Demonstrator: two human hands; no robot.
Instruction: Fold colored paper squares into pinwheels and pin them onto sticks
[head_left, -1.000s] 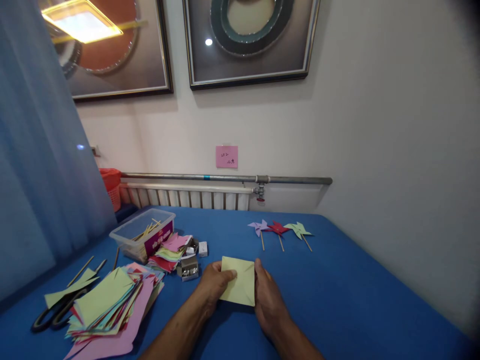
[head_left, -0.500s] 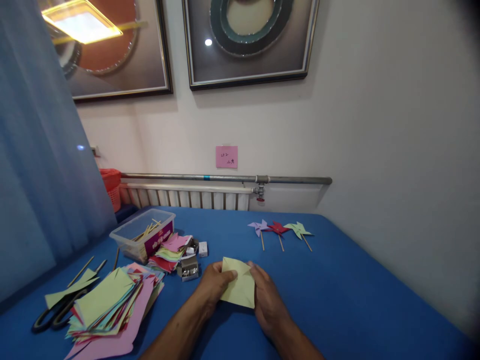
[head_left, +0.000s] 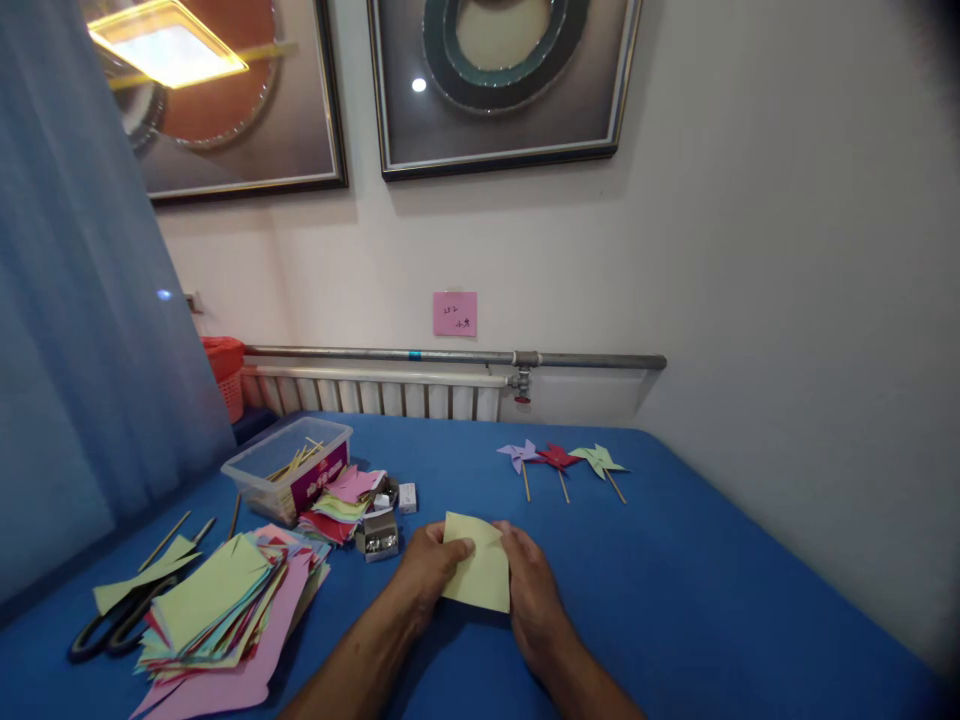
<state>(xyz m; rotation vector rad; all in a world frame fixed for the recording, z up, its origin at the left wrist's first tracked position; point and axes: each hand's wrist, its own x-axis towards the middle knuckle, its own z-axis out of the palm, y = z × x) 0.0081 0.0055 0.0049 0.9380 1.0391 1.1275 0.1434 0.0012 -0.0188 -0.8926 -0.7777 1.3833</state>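
Observation:
A square of pale yellow paper is held up over the blue table between both my hands. My left hand pinches its left side, thumb lying on the front face. On the other side, my right hand grips the right edge, with the thumb near the top corner. To the left of my hands are a small open box of metal pins and a small stack of coloured paper. A larger pile of coloured paper sheets lies further left, beside black-handled scissors.
A clear plastic tub with wooden sticks stands at the back left. Three paper pinwheels on sticks, purple, red and green, lie at the back right. A blue curtain hangs at the left; a radiator lines the wall.
My hands and the yellow paper stay almost in place, with the paper's surface turned slightly. The whole view has shifted a little.

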